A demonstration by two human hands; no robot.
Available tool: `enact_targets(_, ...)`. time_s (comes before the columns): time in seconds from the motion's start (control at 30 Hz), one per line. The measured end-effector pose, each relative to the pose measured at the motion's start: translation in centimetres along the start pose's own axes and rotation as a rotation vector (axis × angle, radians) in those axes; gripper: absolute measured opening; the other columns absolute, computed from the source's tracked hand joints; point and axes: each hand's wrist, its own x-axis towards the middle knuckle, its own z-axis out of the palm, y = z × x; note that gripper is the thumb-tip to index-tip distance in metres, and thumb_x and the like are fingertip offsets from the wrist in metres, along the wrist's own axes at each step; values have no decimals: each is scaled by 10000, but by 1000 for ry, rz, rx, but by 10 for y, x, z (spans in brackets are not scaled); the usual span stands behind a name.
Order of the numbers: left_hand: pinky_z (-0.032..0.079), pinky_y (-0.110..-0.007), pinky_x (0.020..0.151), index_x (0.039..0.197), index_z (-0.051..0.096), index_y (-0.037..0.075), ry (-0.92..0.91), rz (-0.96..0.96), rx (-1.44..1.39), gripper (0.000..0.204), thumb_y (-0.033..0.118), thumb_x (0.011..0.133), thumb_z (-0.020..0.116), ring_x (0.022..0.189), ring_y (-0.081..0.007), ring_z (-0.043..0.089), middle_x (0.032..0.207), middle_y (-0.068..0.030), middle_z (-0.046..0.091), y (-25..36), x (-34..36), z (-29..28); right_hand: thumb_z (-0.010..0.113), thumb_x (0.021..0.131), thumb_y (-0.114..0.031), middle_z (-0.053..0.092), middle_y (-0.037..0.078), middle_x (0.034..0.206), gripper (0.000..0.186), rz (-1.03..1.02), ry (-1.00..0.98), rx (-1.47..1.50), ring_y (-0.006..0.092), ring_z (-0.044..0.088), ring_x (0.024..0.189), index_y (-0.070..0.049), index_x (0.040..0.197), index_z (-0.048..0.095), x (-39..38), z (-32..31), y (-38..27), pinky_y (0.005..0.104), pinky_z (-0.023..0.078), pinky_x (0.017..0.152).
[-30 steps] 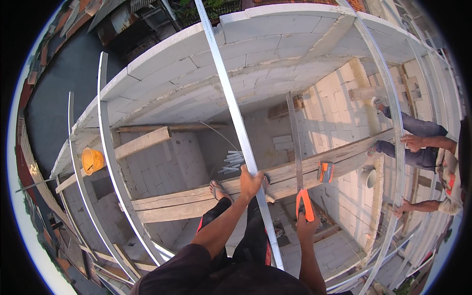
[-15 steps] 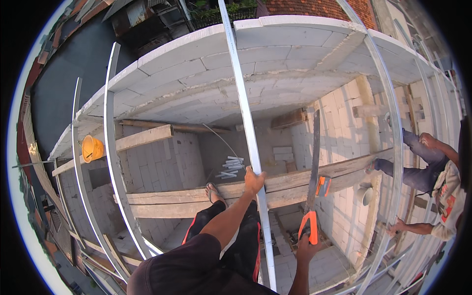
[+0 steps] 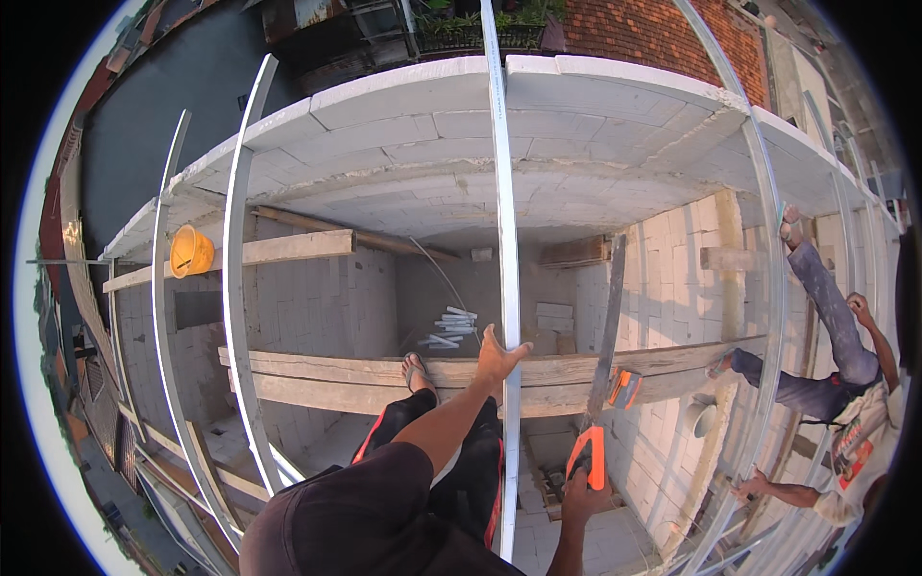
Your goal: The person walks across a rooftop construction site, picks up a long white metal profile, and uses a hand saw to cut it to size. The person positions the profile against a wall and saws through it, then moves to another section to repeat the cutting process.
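A long silver metal beam [image 3: 500, 182] runs away from me, from beside my legs to the top of the block wall. My left hand [image 3: 499, 359] lies against it at mid-length, thumb and fingers spread rather than wrapped round. My right hand [image 3: 583, 496] grips the orange handle of a handsaw [image 3: 603, 360]. The saw's long dark blade points away from me, to the right of the beam and apart from it. An orange and grey tool [image 3: 623, 388], its kind unclear, lies on the wooden planks [image 3: 317, 374] near the blade.
One sandalled foot [image 3: 417, 371] of mine stands on the planks, high above the floor. A yellow bucket [image 3: 191, 252] hangs at the left by more metal beams [image 3: 237, 240]. Pale block walls [image 3: 394, 130] surround the drop. At the right another person [image 3: 816, 384] straddles the structure.
My left hand has loosened from round the beam, its fingers now spread. The handsaw has shifted slightly toward me. The other person's farther leg has stretched out. The whole view has shifted a little.
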Motion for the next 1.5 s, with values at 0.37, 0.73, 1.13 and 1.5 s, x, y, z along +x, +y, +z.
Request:
enact_targets(0.37, 439, -475, 1114, 1538, 278, -106, 119, -144, 188, 1113, 587, 803, 744, 1353, -465, 506, 1446, -395, 468, -135, -80, -158, 597, 897, -71, 463, 20, 564, 203, 51, -94, 141, 117, 441, 427, -17, 722, 509, -11, 49, -57, 273, 380, 415)
enact_targets(0.73, 485, -477, 1072, 1483, 379, -69, 255, -589, 275, 894, 451, 847, 732, 1293, -433, 569, 1363, -326, 569, -238, -221, -392, 590, 868, -81, 516, 43, 591, 133, -108, -124, 25, 142, 492, 448, 26, 796, 560, -57, 78, -123, 296, 401, 426)
enact_targets(1.13, 547, -448, 963, 1280, 633, 6, 30, -322, 107, 599, 440, 873, 703, 1107, -404, 689, 1242, -292, 673, -315, -223, -348, 565, 908, -40, 609, 60, 696, 149, -376, -401, -142, 120, 531, 521, 48, 992, 651, -114, 72, -176, 287, 412, 500)
enact_targets(1.5, 585, -418, 769, 1145, 719, 43, -183, -207, 240, 355, 296, 899, 675, 919, -321, 736, 1004, -164, 762, -351, -279, -377, 671, 867, -226, 632, 220, 690, 571, -496, -724, -440, 361, 606, 570, -158, 1431, 606, -84, 92, -212, 402, 504, 609)
